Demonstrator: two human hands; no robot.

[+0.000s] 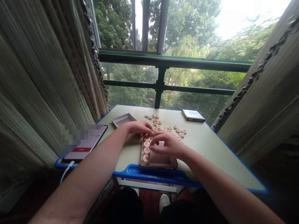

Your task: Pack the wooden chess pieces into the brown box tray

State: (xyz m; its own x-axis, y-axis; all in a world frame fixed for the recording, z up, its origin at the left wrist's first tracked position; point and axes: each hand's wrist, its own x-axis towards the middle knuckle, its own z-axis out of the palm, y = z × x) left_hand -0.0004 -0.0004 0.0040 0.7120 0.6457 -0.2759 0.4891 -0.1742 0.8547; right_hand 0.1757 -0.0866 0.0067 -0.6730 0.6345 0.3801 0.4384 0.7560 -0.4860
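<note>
A brown tray [161, 163] lies at the near edge of the table [210, 146]. Several round wooden game pieces [146, 151] with red marks line the tray's left side. My left hand [139, 127] rests at the tray's far left corner, fingers curled over a piece there. My right hand [167, 143] hovers over the tray's far end, fingers pinched together on something I cannot make out. More loose pieces [174, 129] are scattered on the table just beyond both hands.
A phone [85, 143] with a lit screen and a white cable lies at the table's left edge. A grey lid [123, 119] sits at the far left, a closed box [192, 115] at the far right. Window bars and curtains surround the table.
</note>
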